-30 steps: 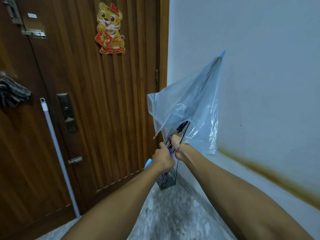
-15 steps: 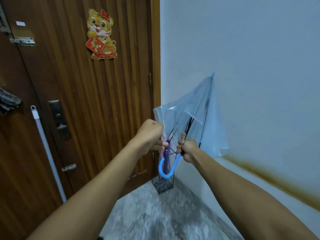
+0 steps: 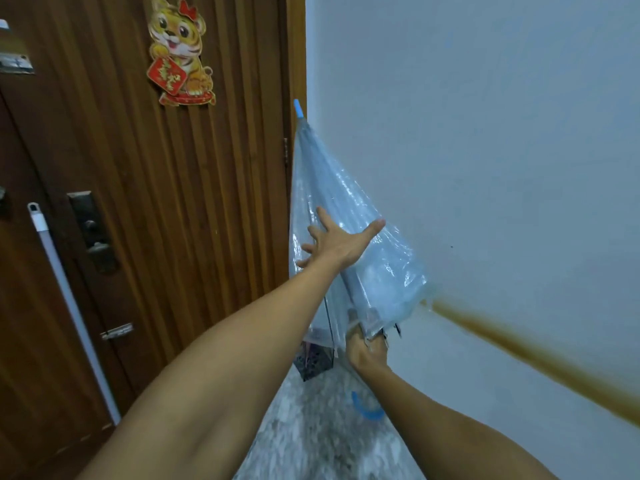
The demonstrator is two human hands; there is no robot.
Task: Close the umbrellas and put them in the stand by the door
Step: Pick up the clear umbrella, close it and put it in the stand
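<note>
Upright, the clear umbrella [image 3: 349,216] is folded; left hand [image 3: 337,245] fingers splayed, right hand [image 3: 367,348] grips it.

Umbrella [image 3: 360,237] stands tip-up before the wall [image 3: 485,168], right of the door [image 3: 173,202]. Stand [image 3: 313,363] sits on the floor [image 3: 311,438] below it, in the corner.

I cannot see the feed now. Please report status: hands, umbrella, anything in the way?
Left hand open, flat on umbrella canopy. Right hand grips its lower end. Umbrella folded, tip up, not yet in stand. Nothing blocking.
</note>
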